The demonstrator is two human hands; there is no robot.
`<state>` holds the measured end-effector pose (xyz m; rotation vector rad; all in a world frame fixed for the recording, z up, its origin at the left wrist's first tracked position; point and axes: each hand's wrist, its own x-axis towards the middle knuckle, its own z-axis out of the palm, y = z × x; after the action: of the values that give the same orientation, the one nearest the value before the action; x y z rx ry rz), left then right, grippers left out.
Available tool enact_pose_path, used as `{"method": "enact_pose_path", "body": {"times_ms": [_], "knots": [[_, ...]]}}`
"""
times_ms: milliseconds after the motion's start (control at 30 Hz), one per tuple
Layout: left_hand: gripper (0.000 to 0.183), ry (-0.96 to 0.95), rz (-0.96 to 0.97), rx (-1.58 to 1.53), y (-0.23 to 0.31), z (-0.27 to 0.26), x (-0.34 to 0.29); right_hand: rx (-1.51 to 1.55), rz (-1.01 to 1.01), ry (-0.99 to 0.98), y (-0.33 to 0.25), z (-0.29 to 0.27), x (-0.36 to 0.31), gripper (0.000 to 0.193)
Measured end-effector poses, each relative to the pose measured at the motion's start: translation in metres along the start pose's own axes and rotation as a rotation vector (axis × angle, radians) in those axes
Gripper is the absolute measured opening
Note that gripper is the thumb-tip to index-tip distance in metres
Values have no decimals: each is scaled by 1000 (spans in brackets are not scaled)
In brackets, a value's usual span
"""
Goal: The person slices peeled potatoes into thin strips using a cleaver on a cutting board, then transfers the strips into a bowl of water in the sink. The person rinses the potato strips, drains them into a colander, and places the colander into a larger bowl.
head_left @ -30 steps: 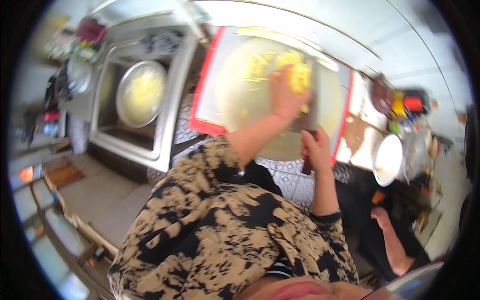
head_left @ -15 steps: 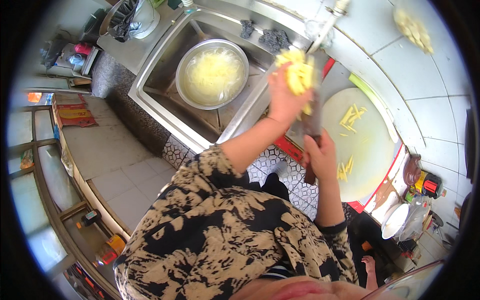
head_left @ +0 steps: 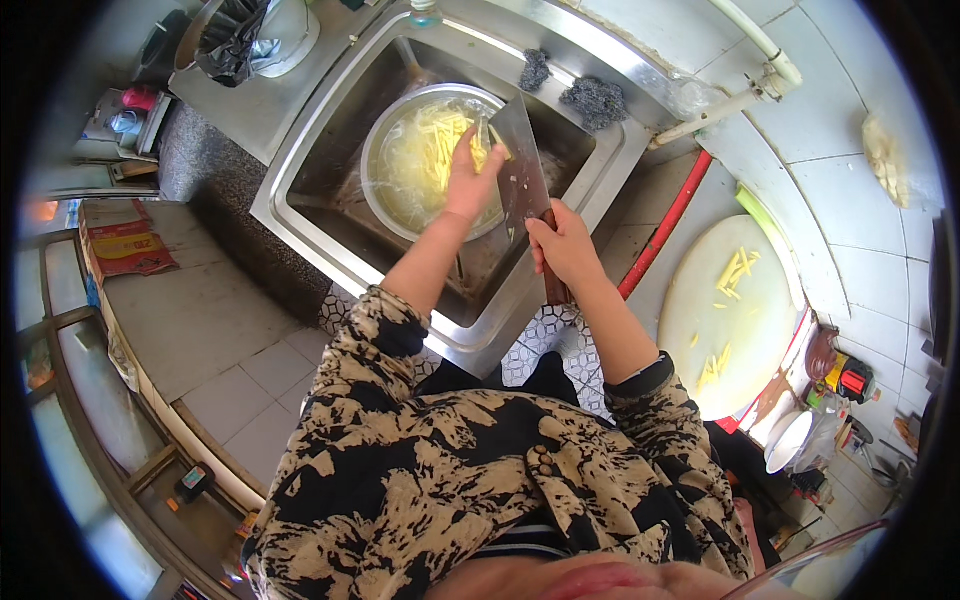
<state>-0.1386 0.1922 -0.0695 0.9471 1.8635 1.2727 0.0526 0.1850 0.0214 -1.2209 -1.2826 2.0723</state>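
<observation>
My left hand (head_left: 470,182) is over the metal bowl (head_left: 376,207) in the sink, thumb and fingers curled around some yellow potato strips (head_left: 482,148) beside the blade. More pale yellow strips (head_left: 436,142) lie heaped in the bowl's water. My right hand (head_left: 568,247) grips the dark handle of a cleaver (head_left: 522,165), whose broad blade slants over the bowl's right rim. On the round pale cutting board (head_left: 715,300) at the right, a few loose strips (head_left: 737,272) remain.
The bowl stands in a steel sink (head_left: 300,195). Dark scouring pads (head_left: 593,102) rest on the sink's back ledge, near a pipe (head_left: 710,118). A green stalk (head_left: 762,222) lies behind the board. A white bowl (head_left: 788,440) sits at the right, and a lined bucket (head_left: 290,45) at the upper left.
Both hands have moved left from beside the cutting board to the sink, carrying the cleaver and the potato strips. Many of the strips now lie in the bowl.
</observation>
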Motion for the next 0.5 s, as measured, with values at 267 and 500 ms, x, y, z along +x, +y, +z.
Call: {"method": "enact_pose_path", "body": {"times_ms": [267,500], "knots": [[60,223,-212,960,-76,-15,29,94,30,63,-8,-30,-66,15],[44,102,506,625,-7,13,-4,-61,-186,379,1,-106,-158,22]]}}
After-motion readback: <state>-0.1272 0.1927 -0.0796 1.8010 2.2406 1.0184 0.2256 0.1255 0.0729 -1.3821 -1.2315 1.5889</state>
